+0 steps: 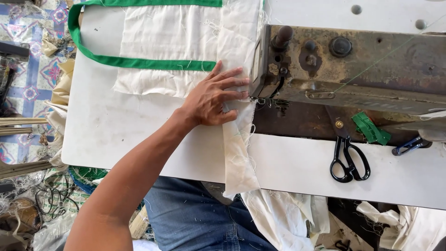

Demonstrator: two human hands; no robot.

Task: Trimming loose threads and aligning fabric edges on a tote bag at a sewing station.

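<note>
Pressing cream fabric (237,139) flat at frame centre, the left hand (211,100) lies open, fingers spread toward the sewing machine (353,69).

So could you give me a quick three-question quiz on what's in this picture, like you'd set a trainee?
1. True or false: the left hand lies flat on the cream fabric beside the sewing machine.
2. Which colour is the trim on the fabric? A red, B green, C blue.
3. Fill in: the black-handled ____ lie on the white table, to the right of the fabric.

Key: 1 true; 2 B; 3 scissors. The right hand is not in view.
</note>
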